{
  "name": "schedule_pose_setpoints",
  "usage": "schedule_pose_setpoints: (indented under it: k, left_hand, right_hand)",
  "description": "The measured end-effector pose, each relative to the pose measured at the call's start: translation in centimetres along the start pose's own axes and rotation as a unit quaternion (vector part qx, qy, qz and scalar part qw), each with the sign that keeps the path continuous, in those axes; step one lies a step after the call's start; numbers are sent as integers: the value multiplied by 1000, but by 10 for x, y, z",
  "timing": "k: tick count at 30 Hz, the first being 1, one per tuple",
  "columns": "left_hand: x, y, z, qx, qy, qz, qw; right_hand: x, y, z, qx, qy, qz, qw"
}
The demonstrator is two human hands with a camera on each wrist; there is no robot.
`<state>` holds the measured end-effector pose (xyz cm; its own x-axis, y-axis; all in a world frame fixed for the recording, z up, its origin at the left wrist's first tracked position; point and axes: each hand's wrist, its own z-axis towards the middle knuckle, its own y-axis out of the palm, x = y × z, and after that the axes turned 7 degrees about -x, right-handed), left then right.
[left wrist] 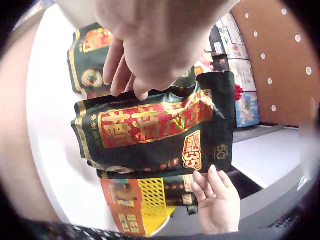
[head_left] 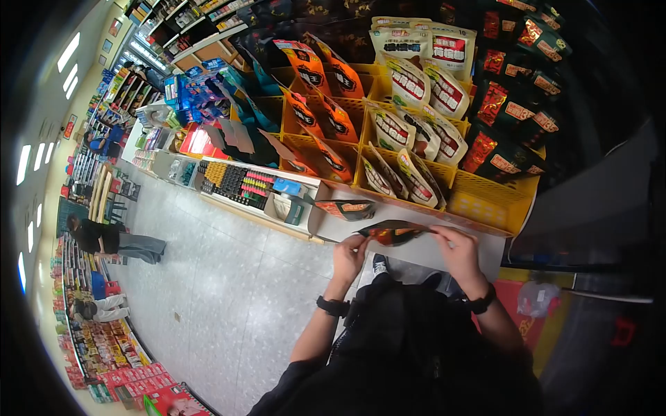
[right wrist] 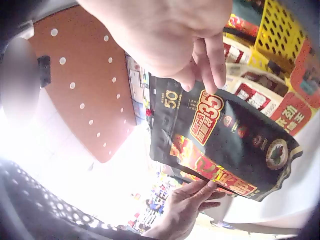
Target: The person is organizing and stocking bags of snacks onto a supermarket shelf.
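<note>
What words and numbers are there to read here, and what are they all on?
"35" on the red-and-gold badge of the held dark bag
"50" in gold near that bag's edge
"10" on a white bag at the back
"王" on an orange bag
The rest of the lettering is too small, blurred or creased for me to read surely.

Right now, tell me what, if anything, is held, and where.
A dark pouch, by opposite edges: the left hand grips one, the right hand the other.
</note>
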<state>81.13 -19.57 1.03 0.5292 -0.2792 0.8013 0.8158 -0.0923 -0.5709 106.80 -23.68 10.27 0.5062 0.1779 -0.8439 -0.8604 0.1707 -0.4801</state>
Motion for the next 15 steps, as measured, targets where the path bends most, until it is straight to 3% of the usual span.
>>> schedule_pose_setpoints:
  k: [4,6,15]
  left_hand:
    - [-50,-19,-11,16,-71,57,996]
    - [-70,-26,-14,83,-84,67,991]
    - [-100,-41,-12,140,-152,21,978]
  right_hand:
    - [14,45,18,-59,-51,8,997]
    - [11,64,28,-101,-68,6,993]
    - [2,107,54,-126,-94,4,988]
